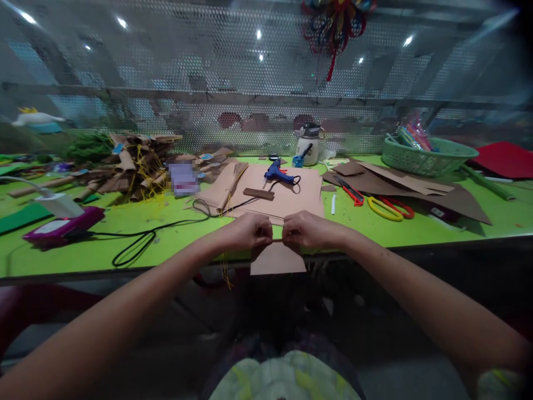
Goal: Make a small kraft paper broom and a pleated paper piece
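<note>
Both hands grip the upper edge of a piece of brown kraft paper (277,261), which hangs down over the table's front edge. My left hand (255,230) pinches it near the left end, and my right hand (300,229) pinches it on the other side, with a small gap between them. A narrow folded strip seems to run along the edge between the fingers. Just beyond lies a stack of brown paper sheets (306,191), with a blue glue gun (280,172) and a dark brown strip (259,194) on top.
On the green table (191,233), a black cable runs left to a purple power strip (62,226). Rolled paper bundles (137,166) with yellow string lie behind. To the right are red-handled scissors (350,193), yellow scissors (385,209) and a green basket (428,158). A bottle (308,145) stands at the back.
</note>
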{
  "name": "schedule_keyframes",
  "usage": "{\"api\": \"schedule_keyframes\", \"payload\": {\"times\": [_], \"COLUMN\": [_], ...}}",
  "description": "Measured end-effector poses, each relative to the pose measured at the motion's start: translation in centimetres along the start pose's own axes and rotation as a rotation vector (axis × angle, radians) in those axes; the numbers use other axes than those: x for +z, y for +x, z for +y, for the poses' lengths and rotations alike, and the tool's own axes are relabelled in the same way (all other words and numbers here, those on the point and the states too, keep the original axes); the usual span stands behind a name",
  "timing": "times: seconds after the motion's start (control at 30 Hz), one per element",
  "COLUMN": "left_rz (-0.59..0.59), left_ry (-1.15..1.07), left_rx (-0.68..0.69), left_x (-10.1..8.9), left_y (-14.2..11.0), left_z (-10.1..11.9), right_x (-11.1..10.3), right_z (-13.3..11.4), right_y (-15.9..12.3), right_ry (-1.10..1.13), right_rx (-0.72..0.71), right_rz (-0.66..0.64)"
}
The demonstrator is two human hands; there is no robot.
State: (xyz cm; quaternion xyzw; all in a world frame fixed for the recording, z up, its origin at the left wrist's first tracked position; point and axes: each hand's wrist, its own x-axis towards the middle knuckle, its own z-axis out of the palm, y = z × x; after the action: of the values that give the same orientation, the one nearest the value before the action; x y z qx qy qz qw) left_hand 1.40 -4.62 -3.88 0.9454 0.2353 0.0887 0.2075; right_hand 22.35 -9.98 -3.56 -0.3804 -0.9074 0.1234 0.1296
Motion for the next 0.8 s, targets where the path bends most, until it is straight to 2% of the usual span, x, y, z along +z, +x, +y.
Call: {"api": "schedule_keyframes", "payload": {"times": [0.17, 0.4, 0.67, 0.8], "left_rz": [0.124, 0.130, 0.126, 0.109], "left_ry": [0.134, 0.243, 0.511, 0.559], "left_rx": [0.099, 0.103, 0.087, 0.172], "left_x": [0.7, 0.6, 1.2, 1.4], "left_y": [-1.1, -2.1, -2.6, -3.1], "left_z": [0.7, 1.3, 0.9, 1.4], "right_x": [0.8, 1.1, 1.2, 1.0], "right_z": [-0.6, -1.3, -1.9, -2.2], "right_y": [-0.6, -1.8, -2.6, -2.9], "right_ry": [-0.183, -0.445, -0.452, -0.478], "right_rx": [-0.012, 0.026, 0.062, 0.020], "right_rz": [0.038, 0.017, 0.009, -0.021]}}
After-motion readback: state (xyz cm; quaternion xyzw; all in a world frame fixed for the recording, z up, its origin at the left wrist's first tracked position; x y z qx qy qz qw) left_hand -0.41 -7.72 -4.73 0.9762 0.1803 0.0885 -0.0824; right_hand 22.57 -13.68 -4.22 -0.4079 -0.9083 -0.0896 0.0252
